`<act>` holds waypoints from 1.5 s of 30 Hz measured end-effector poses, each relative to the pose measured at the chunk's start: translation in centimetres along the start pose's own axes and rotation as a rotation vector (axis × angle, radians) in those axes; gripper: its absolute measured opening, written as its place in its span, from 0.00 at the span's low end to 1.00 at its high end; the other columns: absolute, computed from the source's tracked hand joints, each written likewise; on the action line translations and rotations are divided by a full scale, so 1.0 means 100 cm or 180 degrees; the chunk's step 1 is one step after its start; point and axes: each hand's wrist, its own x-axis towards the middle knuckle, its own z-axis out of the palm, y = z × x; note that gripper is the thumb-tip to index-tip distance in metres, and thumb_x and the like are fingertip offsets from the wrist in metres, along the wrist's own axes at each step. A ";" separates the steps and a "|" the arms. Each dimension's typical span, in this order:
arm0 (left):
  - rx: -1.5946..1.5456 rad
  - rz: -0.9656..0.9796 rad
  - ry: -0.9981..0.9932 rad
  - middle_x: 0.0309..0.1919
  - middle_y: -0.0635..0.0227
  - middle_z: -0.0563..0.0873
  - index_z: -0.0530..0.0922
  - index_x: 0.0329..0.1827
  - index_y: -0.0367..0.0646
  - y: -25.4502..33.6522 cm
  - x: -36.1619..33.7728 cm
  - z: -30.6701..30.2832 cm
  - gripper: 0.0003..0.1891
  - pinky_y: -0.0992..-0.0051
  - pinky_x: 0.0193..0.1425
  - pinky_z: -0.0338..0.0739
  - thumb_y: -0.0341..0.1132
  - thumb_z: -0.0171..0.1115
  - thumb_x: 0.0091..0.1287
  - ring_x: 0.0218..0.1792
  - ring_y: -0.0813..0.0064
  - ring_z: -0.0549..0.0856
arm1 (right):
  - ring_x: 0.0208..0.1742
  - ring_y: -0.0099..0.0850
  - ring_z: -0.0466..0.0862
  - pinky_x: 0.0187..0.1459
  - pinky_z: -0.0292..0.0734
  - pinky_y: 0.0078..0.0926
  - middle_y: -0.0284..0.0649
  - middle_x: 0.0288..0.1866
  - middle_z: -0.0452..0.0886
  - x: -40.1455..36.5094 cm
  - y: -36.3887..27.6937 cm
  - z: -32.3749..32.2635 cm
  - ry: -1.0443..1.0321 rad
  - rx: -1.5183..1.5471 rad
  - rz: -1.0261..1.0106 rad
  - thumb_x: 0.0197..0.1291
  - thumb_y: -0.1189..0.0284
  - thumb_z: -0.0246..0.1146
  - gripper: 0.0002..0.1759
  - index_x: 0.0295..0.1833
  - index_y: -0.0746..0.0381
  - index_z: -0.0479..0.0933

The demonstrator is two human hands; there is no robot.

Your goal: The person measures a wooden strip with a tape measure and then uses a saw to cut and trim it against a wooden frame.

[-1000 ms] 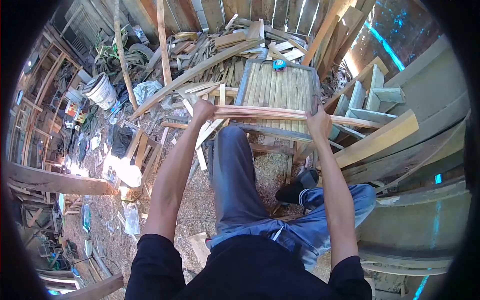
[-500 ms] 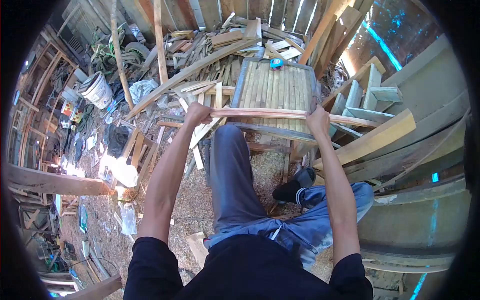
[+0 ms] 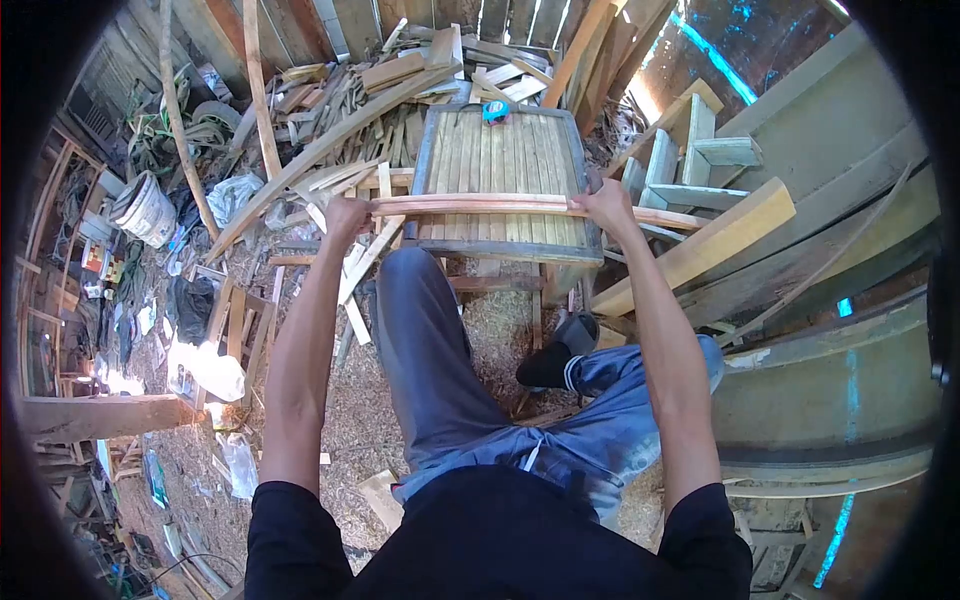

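The left hand (image 3: 348,216) and right hand (image 3: 607,205) are clamped on long, thin, reddish wooden strips (image 3: 480,204), over the rectangular, yellowish slatted wooden bench (image 3: 497,155). If a grip loosens, the strips (several, it seems) could slide apart; their protruding right end might knock the pale, angular wooden frame (image 3: 697,195).

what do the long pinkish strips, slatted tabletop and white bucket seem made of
Long pinkish tan strips: apparently bare wood, by their colour and lengthwise streaks. Slatted rectangular tabletop: likely unfinished wood, given its uneven board tones. White round bucket: probably plastic, from its pale, marked wall.
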 end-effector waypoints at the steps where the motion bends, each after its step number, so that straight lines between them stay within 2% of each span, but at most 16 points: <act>1: -0.0191 -0.0088 -0.0017 0.16 0.66 0.78 0.78 0.19 0.34 0.003 -0.004 0.000 0.12 0.74 0.15 0.65 0.26 0.72 0.56 0.14 0.78 0.75 | 0.32 0.33 0.82 0.38 0.76 0.32 0.43 0.28 0.83 0.003 0.003 -0.001 -0.0050 0.0013 -0.0027 0.47 0.62 0.75 0.19 0.34 0.66 0.78; 4: -0.0159 -0.0030 0.0024 0.16 0.66 0.78 0.79 0.19 0.33 0.005 -0.009 0.000 0.11 0.75 0.15 0.64 0.25 0.72 0.56 0.14 0.78 0.75 | 0.29 0.29 0.78 0.36 0.73 0.30 0.39 0.25 0.80 0.000 -0.002 -0.006 -0.0091 0.0075 -0.0062 0.47 0.62 0.75 0.18 0.31 0.64 0.76; 8: 0.0727 0.0239 0.0171 0.20 0.60 0.85 0.85 0.25 0.36 0.002 -0.003 -0.001 0.12 0.72 0.23 0.73 0.37 0.75 0.53 0.17 0.74 0.81 | 0.37 0.39 0.84 0.42 0.77 0.35 0.48 0.34 0.85 -0.003 -0.011 0.002 -0.0143 -0.0267 -0.0014 0.47 0.63 0.74 0.19 0.36 0.67 0.79; 12: 0.1706 0.0628 0.0358 0.20 0.66 0.85 0.87 0.30 0.37 0.010 -0.006 -0.001 0.13 0.77 0.23 0.74 0.40 0.74 0.56 0.20 0.80 0.81 | 0.47 0.49 0.85 0.50 0.78 0.41 0.57 0.43 0.85 -0.006 -0.020 0.002 -0.0192 -0.0529 0.0037 0.46 0.63 0.74 0.22 0.41 0.69 0.80; 14: 0.1614 0.0612 0.0338 0.23 0.57 0.87 0.87 0.26 0.38 0.006 0.000 -0.001 0.15 0.67 0.36 0.79 0.43 0.75 0.52 0.26 0.66 0.87 | 0.47 0.48 0.85 0.50 0.78 0.40 0.57 0.43 0.85 -0.009 -0.024 -0.001 -0.0238 -0.0537 0.0061 0.46 0.62 0.74 0.23 0.41 0.69 0.80; 18: 0.1543 0.0623 0.0181 0.24 0.57 0.87 0.87 0.28 0.38 0.007 -0.001 -0.003 0.15 0.67 0.36 0.79 0.44 0.75 0.52 0.26 0.67 0.87 | 0.46 0.48 0.85 0.50 0.78 0.40 0.57 0.43 0.85 -0.010 -0.024 -0.003 -0.0290 -0.0585 0.0001 0.46 0.61 0.74 0.24 0.41 0.70 0.80; 21: 0.1296 0.0611 0.0183 0.22 0.60 0.87 0.87 0.27 0.37 -0.001 0.006 -0.002 0.14 0.70 0.30 0.76 0.41 0.75 0.54 0.22 0.71 0.84 | 0.46 0.48 0.85 0.49 0.77 0.40 0.57 0.42 0.85 -0.008 -0.021 0.000 -0.0237 -0.0497 0.0006 0.46 0.61 0.74 0.24 0.41 0.70 0.80; 23: 0.0185 0.0260 -0.0285 0.19 0.66 0.84 0.86 0.27 0.34 -0.005 0.011 -0.007 0.11 0.74 0.23 0.71 0.36 0.74 0.57 0.19 0.77 0.79 | 0.46 0.48 0.85 0.49 0.77 0.40 0.56 0.42 0.85 -0.008 -0.018 0.001 -0.0180 -0.0527 -0.0030 0.45 0.61 0.74 0.24 0.40 0.69 0.80; 24: 0.0217 0.0250 -0.0276 0.18 0.69 0.82 0.86 0.27 0.33 -0.003 0.008 -0.006 0.10 0.78 0.19 0.66 0.32 0.72 0.59 0.18 0.81 0.76 | 0.46 0.48 0.85 0.49 0.77 0.41 0.56 0.42 0.85 -0.007 -0.018 0.003 -0.0115 -0.0560 -0.0073 0.45 0.61 0.74 0.23 0.40 0.69 0.80; 26: 0.0418 0.0290 -0.0258 0.19 0.68 0.83 0.86 0.30 0.33 -0.002 0.007 -0.009 0.09 0.77 0.21 0.68 0.33 0.72 0.59 0.18 0.80 0.77 | 0.45 0.46 0.85 0.48 0.77 0.40 0.55 0.41 0.85 -0.005 -0.015 0.006 -0.0103 -0.0426 -0.0113 0.45 0.62 0.73 0.22 0.40 0.68 0.80; 28: 0.0263 0.0516 -0.0272 0.20 0.69 0.84 0.87 0.33 0.34 -0.010 0.010 -0.010 0.10 0.78 0.23 0.70 0.34 0.72 0.59 0.19 0.81 0.78 | 0.56 0.53 0.82 0.58 0.76 0.41 0.61 0.51 0.82 -0.005 -0.017 -0.001 -0.0407 -0.0448 0.0001 0.47 0.59 0.70 0.32 0.53 0.73 0.79; 29: 0.0442 0.0593 -0.0400 0.25 0.65 0.86 0.86 0.39 0.32 -0.013 0.015 -0.013 0.12 0.80 0.23 0.72 0.36 0.71 0.63 0.22 0.80 0.81 | 0.42 0.43 0.85 0.47 0.77 0.37 0.52 0.37 0.85 -0.002 -0.007 0.009 -0.0021 -0.0416 -0.0171 0.47 0.62 0.72 0.21 0.40 0.67 0.80; 33: 0.0883 0.0756 -0.0224 0.19 0.68 0.85 0.88 0.34 0.37 -0.007 0.008 -0.012 0.11 0.78 0.25 0.72 0.37 0.71 0.61 0.20 0.82 0.79 | 0.41 0.44 0.85 0.47 0.77 0.38 0.52 0.36 0.85 -0.007 -0.012 0.002 -0.0214 -0.0406 -0.0048 0.48 0.62 0.71 0.20 0.40 0.67 0.80; 35: 0.0833 0.0722 -0.0259 0.19 0.69 0.85 0.88 0.33 0.37 0.000 0.001 -0.012 0.11 0.78 0.25 0.72 0.37 0.71 0.61 0.20 0.82 0.79 | 0.52 0.56 0.83 0.55 0.77 0.44 0.64 0.47 0.82 -0.012 -0.016 -0.001 -0.0293 -0.0328 -0.0142 0.49 0.59 0.69 0.29 0.48 0.74 0.79; 38: 0.0760 0.0614 -0.0279 0.18 0.69 0.84 0.87 0.30 0.36 0.002 0.002 -0.011 0.11 0.77 0.24 0.71 0.37 0.71 0.60 0.19 0.82 0.78 | 0.43 0.47 0.86 0.47 0.77 0.39 0.55 0.38 0.85 -0.009 -0.009 0.005 -0.0108 -0.0390 -0.0208 0.50 0.62 0.69 0.22 0.43 0.69 0.80; 45: 0.0594 0.0417 -0.0316 0.18 0.68 0.84 0.86 0.28 0.35 -0.001 0.014 -0.010 0.12 0.78 0.19 0.67 0.36 0.72 0.61 0.16 0.82 0.75 | 0.44 0.47 0.86 0.48 0.77 0.40 0.56 0.39 0.85 -0.012 -0.013 0.001 -0.0198 -0.0402 -0.0194 0.51 0.62 0.69 0.23 0.45 0.71 0.80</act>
